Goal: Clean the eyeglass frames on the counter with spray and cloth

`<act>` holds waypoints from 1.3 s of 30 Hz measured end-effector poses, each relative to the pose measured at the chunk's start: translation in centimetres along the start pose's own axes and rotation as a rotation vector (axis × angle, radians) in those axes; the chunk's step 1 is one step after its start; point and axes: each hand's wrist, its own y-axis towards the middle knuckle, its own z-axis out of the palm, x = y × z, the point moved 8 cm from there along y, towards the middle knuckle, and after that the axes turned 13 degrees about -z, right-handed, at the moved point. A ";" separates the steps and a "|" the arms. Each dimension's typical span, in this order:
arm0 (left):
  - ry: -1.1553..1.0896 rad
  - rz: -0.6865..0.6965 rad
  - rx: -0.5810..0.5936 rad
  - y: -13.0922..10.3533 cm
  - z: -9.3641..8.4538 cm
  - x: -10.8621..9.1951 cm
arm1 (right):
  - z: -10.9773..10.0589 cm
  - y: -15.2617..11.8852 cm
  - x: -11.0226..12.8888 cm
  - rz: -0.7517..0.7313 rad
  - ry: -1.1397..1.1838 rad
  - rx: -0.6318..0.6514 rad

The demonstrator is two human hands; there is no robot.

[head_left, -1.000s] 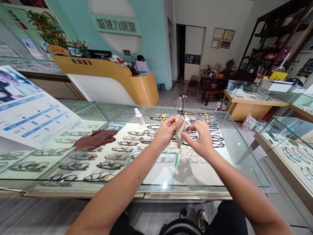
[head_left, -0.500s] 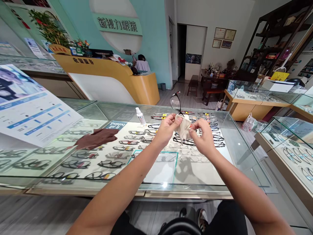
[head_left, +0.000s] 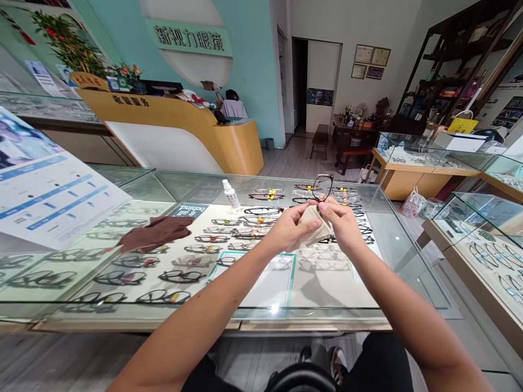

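Note:
Above the glass counter, my left hand is closed with its fingers on a beige cleaning cloth. Against its fingertips is my right hand, closed in a pinch at the lower part of a pair of dark-framed eyeglasses. One lens rim stands up above both hands; the rest of the glasses is hidden by fingers and cloth. The cloth hangs between the two hands. A white spray bottle stands on the counter to the left, beyond a crumpled brown cloth.
The glass display counter holds rows of eyeglasses under its top. A teal-edged tray shows below my forearms. At the left stands a printed calendar. Another glass case stands to the right, with a yellow reception desk beyond.
My right hand has come in to the eyeglasses and cloth and now pinches the frame. The glasses have turned and sit lower and further right; my left hand has moved slightly down.

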 end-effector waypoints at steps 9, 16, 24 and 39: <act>0.013 0.125 -0.183 -0.5 -0.6 -0.3 | 0.5 -0.5 0.0 -0.061 -0.012 0.000; -0.080 0.110 -0.027 0.3 -0.1 0.2 | -0.3 -0.5 -0.1 -0.039 -0.014 -0.079; 0.012 0.110 -0.005 -0.3 0.4 0.1 | -0.2 -0.9 -1.5 0.026 -0.020 -0.099; 0.269 0.279 -0.030 -0.7 0.4 -1.3 | -0.4 -0.7 -0.2 -0.023 -0.033 -0.130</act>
